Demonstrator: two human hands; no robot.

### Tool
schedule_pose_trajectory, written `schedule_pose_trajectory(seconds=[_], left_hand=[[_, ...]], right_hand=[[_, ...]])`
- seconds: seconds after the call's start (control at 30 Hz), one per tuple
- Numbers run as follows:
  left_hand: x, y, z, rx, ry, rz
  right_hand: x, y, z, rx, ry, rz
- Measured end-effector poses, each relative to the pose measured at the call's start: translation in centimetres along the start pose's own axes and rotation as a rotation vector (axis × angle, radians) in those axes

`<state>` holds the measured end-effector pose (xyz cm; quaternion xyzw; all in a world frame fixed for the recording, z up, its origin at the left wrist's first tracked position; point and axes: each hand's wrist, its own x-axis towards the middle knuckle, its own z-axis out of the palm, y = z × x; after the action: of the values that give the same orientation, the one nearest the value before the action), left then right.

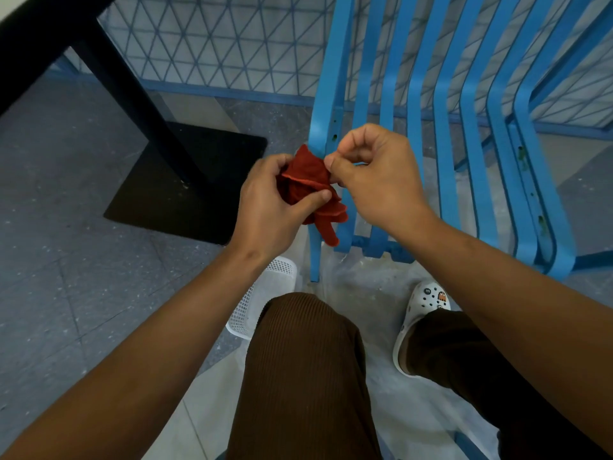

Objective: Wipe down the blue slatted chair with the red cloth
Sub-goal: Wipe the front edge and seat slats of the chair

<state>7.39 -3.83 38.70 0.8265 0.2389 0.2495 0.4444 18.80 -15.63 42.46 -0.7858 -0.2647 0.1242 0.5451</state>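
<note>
Both hands meet in front of the chair, above the floor. Left hand grips a bunched red cloth: fingers curled around the far side of the wad, thumb laid across its near face. Grip clamped on the cloth. Right hand pinches the cloth's upper right edge between thumb and forefinger, other fingers curled in; grip also closed on the cloth. A loose tail of cloth hangs down below the left thumb, overlapping the chair's front left corner in view.

Cloth is held in the air, crumpled, with a lighter stitched hem showing along one fold. Whether it touches the chair: cannot tell. It sits just in front of the chair's left frame upright.

Blue slatted chair fills the upper right. Slats run down the back and bend forward into the seat. Small holes visible in the left upright; chipped or discoloured spots on a right-hand slat.

Person wears brown ribbed trousers, left knee raised toward the camera. White clog with small charms on the right foot, flat on the pale floor. White perforated basket on the floor beside the left knee, partly hidden by it.

Upper left: black pedestal of a counter, standing on a square black base plate. Grey speckled floor around it. Behind, a wall panel with a blue triangle grid.
</note>
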Motion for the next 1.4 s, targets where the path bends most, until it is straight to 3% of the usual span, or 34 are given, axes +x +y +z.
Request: schedule_pose_trajectory(seconds=[0.07,0.3,0.43,0.63,1.03,1.4], left_hand=[[0.4,0.3,0.2,0.095,0.054,0.034],[1.0,0.6,-0.1,-0.029,-0.008,0.065],[2.3,0.8,-0.8,-0.037,-0.020,0.037],[6.3,3.2,-1.9,0.026,-0.006,0.128],[1.6,-2.1,-0.5,-0.105,-0.157,-0.039],[-1.9,-9.3,4.5,-0.073,-0.185,-0.175]], right_hand=[[0.0,0.0,-0.3,0.068,-0.039,0.033],[0.7,-0.2,-1.3,0.105,-0.123,0.033],[1.3,-0.6,-1.3,0.118,-0.105,0.020],[2.2,-1.3,-2.1,0.152,-0.037,0.005],[1.5,1.2,-2.3,0.093,-0.135,0.018],[0.7,4.1,-1.4,-0.009,-0.271,0.065]])
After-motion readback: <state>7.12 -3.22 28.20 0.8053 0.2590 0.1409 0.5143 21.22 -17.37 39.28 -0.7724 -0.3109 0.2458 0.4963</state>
